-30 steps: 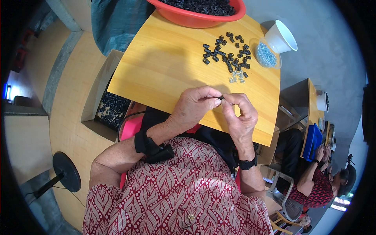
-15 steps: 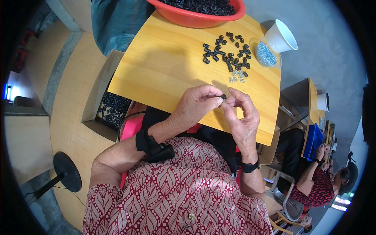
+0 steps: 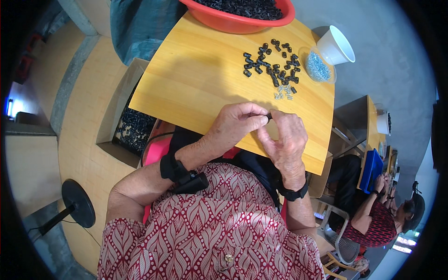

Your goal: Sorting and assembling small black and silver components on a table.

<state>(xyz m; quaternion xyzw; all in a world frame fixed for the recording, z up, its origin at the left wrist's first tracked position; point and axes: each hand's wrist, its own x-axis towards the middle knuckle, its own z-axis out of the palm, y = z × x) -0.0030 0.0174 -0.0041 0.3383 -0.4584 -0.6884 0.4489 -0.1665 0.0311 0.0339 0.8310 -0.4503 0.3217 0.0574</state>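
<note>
The left hand (image 3: 238,123) pinched a small, dark, rounded piece (image 3: 269,116) between thumb and fingertips, narrowly closed; the right hand (image 3: 288,135) curved in with its fingertips at the piece's other side, thumb apart below, and whether it gripped anything could not be told. Both were above the near edge of a yellow wood-grained tabletop (image 3: 182,84). One piece was being worked; beyond the hands lay a loose scatter of short black tubular pieces (image 3: 276,83), with a small group of tiny silver metal parts (image 3: 280,96) nearer the fingers. Which black pieces were finished and which remained could not be made out, though the plentiful stock suggested much was left. Ahead and right of the hands, a clear round plastic dish (image 3: 334,77) held more silver parts, beside a white plastic tub (image 3: 332,45) whose contents did not show. Farthest ahead, a red plastic basin (image 3: 233,24) was heaped with black curved pieces. Left of the hands, below the tabletop, an open brown cardboard box (image 3: 106,133) contained many dark pieces.
</note>
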